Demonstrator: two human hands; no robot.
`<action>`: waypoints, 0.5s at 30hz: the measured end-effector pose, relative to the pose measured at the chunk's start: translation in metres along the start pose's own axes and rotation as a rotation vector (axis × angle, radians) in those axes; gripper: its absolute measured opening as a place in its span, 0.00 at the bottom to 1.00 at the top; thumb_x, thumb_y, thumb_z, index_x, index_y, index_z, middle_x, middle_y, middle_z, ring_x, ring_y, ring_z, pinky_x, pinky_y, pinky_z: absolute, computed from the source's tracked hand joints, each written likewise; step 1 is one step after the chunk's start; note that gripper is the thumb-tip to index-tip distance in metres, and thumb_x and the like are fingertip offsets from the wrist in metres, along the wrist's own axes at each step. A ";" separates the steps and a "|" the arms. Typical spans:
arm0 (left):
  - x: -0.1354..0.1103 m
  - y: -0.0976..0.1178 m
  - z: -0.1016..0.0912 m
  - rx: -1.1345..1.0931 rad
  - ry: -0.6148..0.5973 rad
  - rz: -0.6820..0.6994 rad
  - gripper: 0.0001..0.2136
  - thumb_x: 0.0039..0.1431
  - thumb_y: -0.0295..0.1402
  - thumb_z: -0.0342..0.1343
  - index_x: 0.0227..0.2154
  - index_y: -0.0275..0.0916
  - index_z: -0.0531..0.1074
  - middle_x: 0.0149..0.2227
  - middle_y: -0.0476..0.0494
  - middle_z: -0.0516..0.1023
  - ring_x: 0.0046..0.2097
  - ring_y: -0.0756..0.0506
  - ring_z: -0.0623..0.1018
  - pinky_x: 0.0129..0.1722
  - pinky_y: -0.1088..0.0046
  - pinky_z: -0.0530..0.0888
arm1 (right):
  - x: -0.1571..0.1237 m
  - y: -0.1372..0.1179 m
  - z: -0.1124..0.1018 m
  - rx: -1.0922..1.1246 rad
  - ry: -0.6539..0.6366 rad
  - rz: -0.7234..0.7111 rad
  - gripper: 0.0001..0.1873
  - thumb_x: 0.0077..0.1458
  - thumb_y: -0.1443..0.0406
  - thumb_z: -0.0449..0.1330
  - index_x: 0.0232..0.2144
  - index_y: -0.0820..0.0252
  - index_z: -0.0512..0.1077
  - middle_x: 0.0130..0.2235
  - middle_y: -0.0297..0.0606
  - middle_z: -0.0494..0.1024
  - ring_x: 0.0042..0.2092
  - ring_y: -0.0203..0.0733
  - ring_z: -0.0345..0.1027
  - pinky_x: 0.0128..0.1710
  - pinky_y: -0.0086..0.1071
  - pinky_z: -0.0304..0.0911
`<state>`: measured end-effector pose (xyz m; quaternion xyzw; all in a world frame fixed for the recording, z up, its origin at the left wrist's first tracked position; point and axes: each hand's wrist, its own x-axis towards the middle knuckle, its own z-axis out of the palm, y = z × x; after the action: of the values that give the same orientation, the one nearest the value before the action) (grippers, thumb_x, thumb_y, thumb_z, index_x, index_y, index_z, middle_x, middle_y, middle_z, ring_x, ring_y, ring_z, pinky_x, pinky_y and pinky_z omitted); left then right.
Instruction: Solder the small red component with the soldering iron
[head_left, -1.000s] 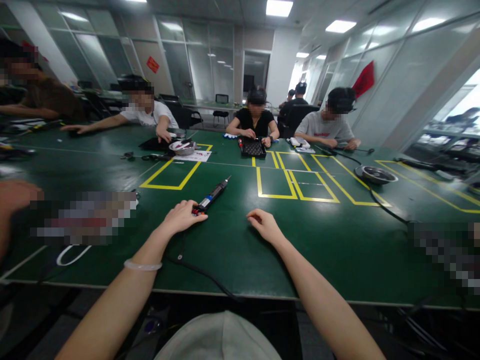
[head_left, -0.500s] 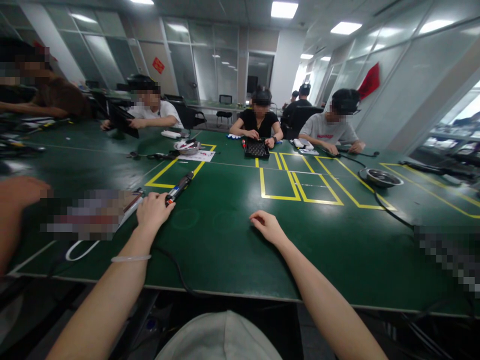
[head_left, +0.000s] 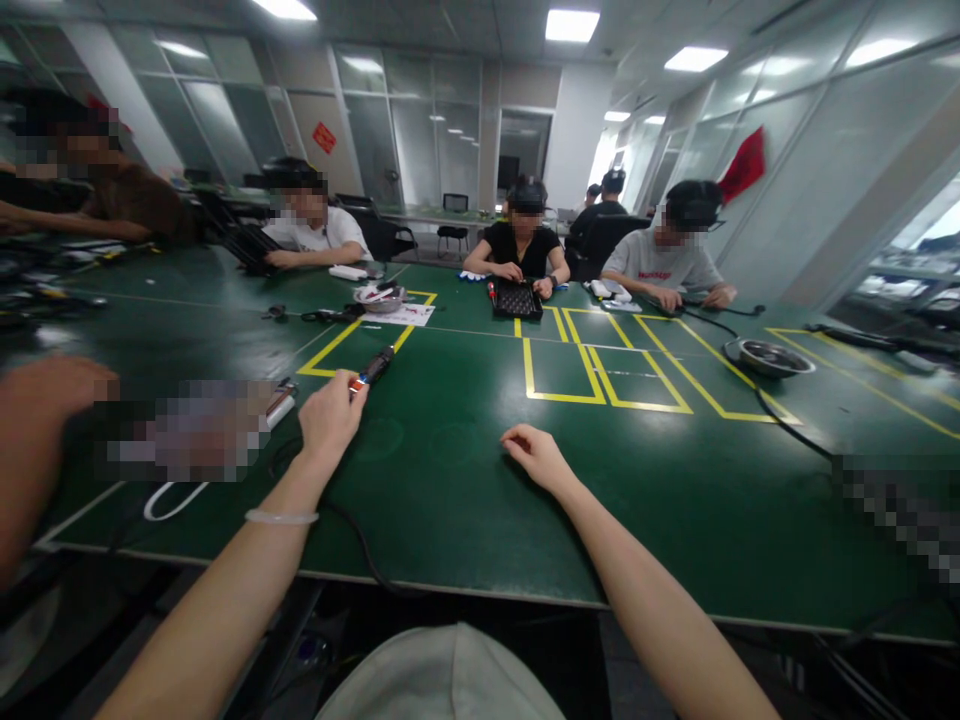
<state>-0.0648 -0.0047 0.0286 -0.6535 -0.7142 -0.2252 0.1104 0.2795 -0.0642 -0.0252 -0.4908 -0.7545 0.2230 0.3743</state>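
My left hand (head_left: 330, 415) is wrapped round an electric screwdriver (head_left: 373, 370), a slim dark tool with blue and orange marks, pointing away to the upper right. A black cable (head_left: 358, 535) runs under my left wrist towards the near table edge. My right hand (head_left: 536, 455) rests on the green table (head_left: 450, 500) with its fingers loosely curled together. Nothing shows in it. Left of my left hand lies a blurred-out flat object (head_left: 202, 425) with a white strap loop (head_left: 169, 502).
Another person's hand (head_left: 60, 390) reaches in at the left. Yellow tape frames (head_left: 566, 399) mark the table. Beyond stand a bowl (head_left: 379, 298) of small things and a black tray (head_left: 517, 298) before a seated person. A metal round dish (head_left: 772, 357) and cable lie right.
My left hand has shifted a little to the right and up with the electric screwdriver, which now points more to the upper right. My right hand has stayed in place.
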 end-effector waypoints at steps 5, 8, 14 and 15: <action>-0.017 0.069 -0.008 -0.280 -0.224 0.344 0.16 0.62 0.45 0.48 0.48 0.47 0.73 0.39 0.47 0.79 0.39 0.45 0.77 0.34 0.74 0.65 | -0.001 0.002 0.000 0.045 0.004 0.023 0.09 0.58 0.65 0.55 0.35 0.60 0.75 0.32 0.36 0.77 0.31 0.37 0.67 0.34 0.29 0.60; -0.024 0.108 -0.008 -0.491 -0.423 0.469 0.20 0.62 0.46 0.48 0.51 0.45 0.73 0.33 0.48 0.79 0.35 0.47 0.76 0.33 0.75 0.65 | -0.001 0.003 0.000 0.117 -0.005 0.059 0.10 0.58 0.63 0.55 0.37 0.60 0.74 0.32 0.36 0.77 0.32 0.37 0.68 0.34 0.29 0.62; -0.046 0.144 0.009 -0.829 -0.743 0.587 0.26 0.66 0.45 0.41 0.61 0.37 0.63 0.24 0.52 0.69 0.26 0.51 0.70 0.30 0.76 0.65 | 0.000 -0.003 0.000 0.287 -0.072 0.108 0.12 0.60 0.60 0.53 0.37 0.61 0.72 0.32 0.36 0.78 0.31 0.37 0.69 0.36 0.31 0.64; -0.050 0.145 0.012 -0.837 -0.763 0.597 0.26 0.66 0.45 0.41 0.62 0.37 0.60 0.25 0.52 0.70 0.27 0.51 0.70 0.30 0.76 0.65 | 0.000 -0.005 -0.001 0.331 -0.099 0.103 0.12 0.60 0.60 0.53 0.36 0.61 0.72 0.32 0.36 0.77 0.31 0.36 0.69 0.37 0.31 0.64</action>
<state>0.0852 -0.0367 0.0216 -0.8463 -0.3420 -0.1961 -0.3583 0.2770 -0.0665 -0.0213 -0.4489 -0.6988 0.3870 0.4005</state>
